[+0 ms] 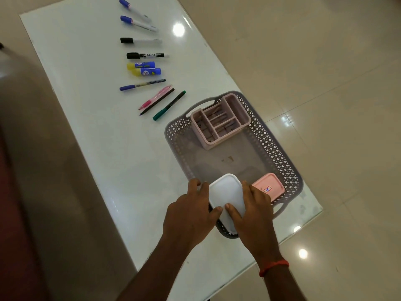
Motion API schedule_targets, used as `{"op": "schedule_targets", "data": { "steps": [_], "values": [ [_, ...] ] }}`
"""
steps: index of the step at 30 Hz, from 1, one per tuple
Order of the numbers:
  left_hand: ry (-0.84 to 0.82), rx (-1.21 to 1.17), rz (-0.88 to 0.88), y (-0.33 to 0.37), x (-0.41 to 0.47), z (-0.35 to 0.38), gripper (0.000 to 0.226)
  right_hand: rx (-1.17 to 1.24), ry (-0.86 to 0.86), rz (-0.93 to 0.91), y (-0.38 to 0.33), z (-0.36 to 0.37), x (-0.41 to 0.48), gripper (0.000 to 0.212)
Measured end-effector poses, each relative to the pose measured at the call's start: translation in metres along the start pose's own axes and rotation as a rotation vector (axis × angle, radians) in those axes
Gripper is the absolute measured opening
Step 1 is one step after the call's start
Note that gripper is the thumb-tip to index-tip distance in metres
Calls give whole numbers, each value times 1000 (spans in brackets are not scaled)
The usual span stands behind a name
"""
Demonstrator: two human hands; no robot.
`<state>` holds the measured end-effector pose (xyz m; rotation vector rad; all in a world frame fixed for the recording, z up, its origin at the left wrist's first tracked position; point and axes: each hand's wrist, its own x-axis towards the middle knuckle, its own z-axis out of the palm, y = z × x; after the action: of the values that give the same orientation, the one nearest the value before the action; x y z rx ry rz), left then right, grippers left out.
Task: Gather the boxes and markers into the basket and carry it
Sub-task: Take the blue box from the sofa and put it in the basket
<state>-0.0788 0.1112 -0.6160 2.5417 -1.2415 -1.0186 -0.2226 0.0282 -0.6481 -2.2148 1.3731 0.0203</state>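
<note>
**Head view.** My left hand (188,213) and right hand (256,211) held the white box (225,190) between them, over the near corner of the basket (280,146). The fingers (194,184) of each hand were curled down one side of the box. Both thumbs lay on its lid, tips almost touching. I could not tell whether the box already rested on the basket floor, because my hands hid its lower edge.

**Basket.** A pink box (271,184) lay just beside the white one, next to my right hand. A pink organiser (219,120) stood at the far end, near the handle.

**Counter (86,105).** The markers (141,40) lay in a row well apart from the basket, two blue-capped and two black-capped. Two glue sticks (144,68) and four pens (156,101) lay nearer.

**Step in hand.** I judged this to be the placing of the last box, since no other box showed on the counter. No marker was yet in the basket, so the task was perhaps half done.

**Next move.** The box needed setting flat beside the pink one, clear of the rim, with both hands then let go. A reach to the far row would follow. The markers, being round, might roll on the glossy counter, so a pinch round each barrel seemed safer than a sweep.
</note>
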Motion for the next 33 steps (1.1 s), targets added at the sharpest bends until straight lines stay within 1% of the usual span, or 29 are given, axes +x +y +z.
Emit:
{"op": "schedule_targets", "data": {
  "steps": [2, 5, 9, 15, 19, 21, 23, 28, 33],
  "values": [
    [0, 11, 2, -2, 0, -1, 73, -21, 13, -4, 0, 0, 0, 78],
    [1, -13, 18, -3, -1, -1, 76, -11, 21, -7, -1, 0, -2, 80],
    [13, -30, 75, -3, -5, -6, 76, 28, 32, -13, 1, -2, -3, 79],
    [17, 2, 86, 0, -19, -19, 76, 28, 43, -40, -3, -17, -8, 71],
    [50, 77, 108, 4, -39, -35, 74, 11, 56, -54, -14, -42, -17, 60],
    [70, 117, 110, 7, -54, -48, 74, 17, 52, -58, -26, -60, -24, 58],
    [97, 126, 114, 12, -69, -64, 73, 11, 41, -70, -39, -77, -33, 59],
    [121, 103, 135, 25, -119, -110, 71, 7, -12, -123, -73, -126, -62, 70],
    [128, 89, 148, 38, -162, -154, 72, -10, -29, -192, -102, -181, -89, 66]
  ]
}}
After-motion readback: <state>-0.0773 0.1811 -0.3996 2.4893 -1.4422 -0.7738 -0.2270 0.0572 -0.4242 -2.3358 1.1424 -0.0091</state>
